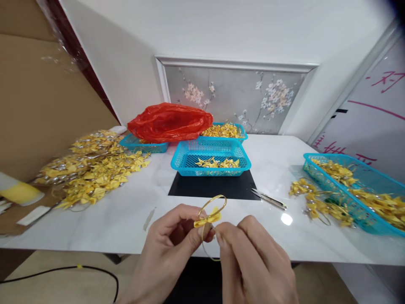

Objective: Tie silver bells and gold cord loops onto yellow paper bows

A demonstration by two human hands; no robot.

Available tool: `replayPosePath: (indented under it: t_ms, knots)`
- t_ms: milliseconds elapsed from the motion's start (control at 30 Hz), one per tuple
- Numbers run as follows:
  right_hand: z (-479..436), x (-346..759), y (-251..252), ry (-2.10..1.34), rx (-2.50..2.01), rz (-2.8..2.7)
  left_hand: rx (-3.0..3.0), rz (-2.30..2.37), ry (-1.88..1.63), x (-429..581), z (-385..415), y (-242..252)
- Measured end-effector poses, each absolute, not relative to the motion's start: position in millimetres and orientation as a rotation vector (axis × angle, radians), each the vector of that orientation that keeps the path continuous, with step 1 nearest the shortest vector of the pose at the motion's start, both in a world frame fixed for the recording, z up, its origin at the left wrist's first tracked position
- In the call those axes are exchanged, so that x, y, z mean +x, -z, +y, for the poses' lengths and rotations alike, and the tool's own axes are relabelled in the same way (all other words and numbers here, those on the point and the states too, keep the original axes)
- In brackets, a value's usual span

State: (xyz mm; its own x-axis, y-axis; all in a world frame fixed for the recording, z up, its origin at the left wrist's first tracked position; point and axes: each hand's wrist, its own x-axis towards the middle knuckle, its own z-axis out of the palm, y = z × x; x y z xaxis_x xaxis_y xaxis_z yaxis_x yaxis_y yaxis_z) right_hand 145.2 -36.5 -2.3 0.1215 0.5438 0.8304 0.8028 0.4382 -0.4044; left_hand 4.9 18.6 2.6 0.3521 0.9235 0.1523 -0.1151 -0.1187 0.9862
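Observation:
A small yellow ribbon bow (208, 218) with a looped gold cord is pinched between the thumb and fingers of my left hand (177, 240), above the table's front edge. The cord's loop stands up over the bow, and a thin strand curves down below it. Close beside it on the right, my right hand (253, 257) is closed with thumb and forefinger pressed together near the lower part of the bow. Its fingertips hide what they grip. Straight ahead, a blue plastic basket (210, 172) holds several similar yellow bows with beads (218, 163).
Thread snips (268, 199) lie on the white table beside a black mat (209, 188). Yellow bows are heaped at the left (101, 177). Another blue basket (357, 159) stands right, with loose bows (321, 204) beside it. A red plastic bag (171, 122) rests on baskets behind.

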Motion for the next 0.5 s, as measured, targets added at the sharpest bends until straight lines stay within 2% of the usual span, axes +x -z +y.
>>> replayPosePath:
  t_ms: [500]
  knots:
    - [-32.7, 136.7, 6.3, 0.313, -1.266, -1.462, 1.465, 0.780, -1.246, 16.0, 14.4, -5.8]
